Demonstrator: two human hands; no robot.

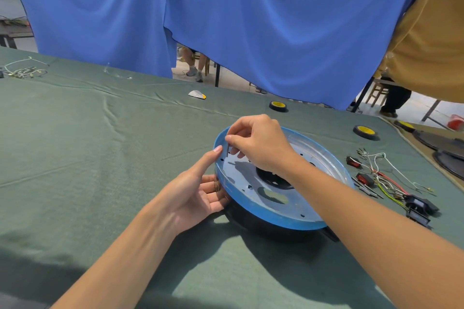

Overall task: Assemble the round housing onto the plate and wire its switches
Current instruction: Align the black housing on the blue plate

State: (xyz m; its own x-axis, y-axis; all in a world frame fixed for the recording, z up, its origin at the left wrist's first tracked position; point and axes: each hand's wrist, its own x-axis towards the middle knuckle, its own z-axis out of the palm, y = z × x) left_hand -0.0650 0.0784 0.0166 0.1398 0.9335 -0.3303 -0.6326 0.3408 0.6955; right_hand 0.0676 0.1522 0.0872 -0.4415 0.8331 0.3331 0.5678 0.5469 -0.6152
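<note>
A round metal plate (324, 160) with a blue rim lies tilted on top of a black round housing (253, 218) on the green cloth. My left hand (198, 190) cups the left edge of the plate and housing, thumb on the blue rim. My right hand (256, 140) reaches over the plate and pinches a small dark screw-like part (227, 150) upright at a hole near the left rim. Red rocker switches (361, 178) with a bundle of coloured wires (386, 180) lie to the right of the plate.
Two black-and-yellow tape rolls (365, 131) (278, 106) stand beyond the plate. A small white-and-yellow piece (197, 94) lies mid-table, loose wires (25, 71) at far left. Dark round parts (449, 150) sit at the right edge. Blue curtain (226, 20) hangs behind; a person in a tan shirt stands at right.
</note>
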